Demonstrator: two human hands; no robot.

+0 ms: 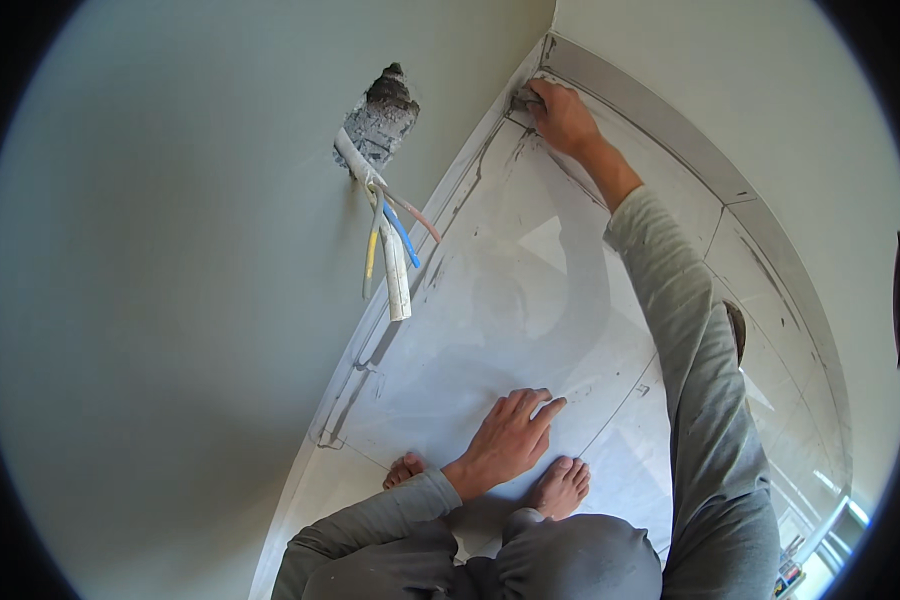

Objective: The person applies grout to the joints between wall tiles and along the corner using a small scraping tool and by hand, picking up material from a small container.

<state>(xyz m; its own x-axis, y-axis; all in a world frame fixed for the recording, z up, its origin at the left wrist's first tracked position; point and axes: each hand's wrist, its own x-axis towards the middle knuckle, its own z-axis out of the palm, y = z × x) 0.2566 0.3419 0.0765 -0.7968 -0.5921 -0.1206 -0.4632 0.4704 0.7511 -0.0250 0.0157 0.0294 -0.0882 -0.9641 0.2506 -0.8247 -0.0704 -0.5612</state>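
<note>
At the far corner of the glossy white tiled floor [510, 260], my right hand [566, 122] is closed and pressed down by the left wall's skirting. A small grey, smeared thing [523, 99] shows at its fingertips; its kind is unclear. Dark grey filler marks [478, 165] run along the tile joints around it. Nearer to me, my left hand [507, 438] hovers over or rests on the floor between my feet, fingers loosely bent and apart, holding nothing. Whether its fingertips touch the tile cannot be told.
From a rough hole [385, 120] in the left wall hangs a white conduit [397, 275] with blue, brown and yellow-green wires [406, 235]. A grey skirting strip [660, 110] curves along the right wall. My bare feet [562, 488] stand on the tiles. A dark brown thing [737, 332] shows beside my right sleeve.
</note>
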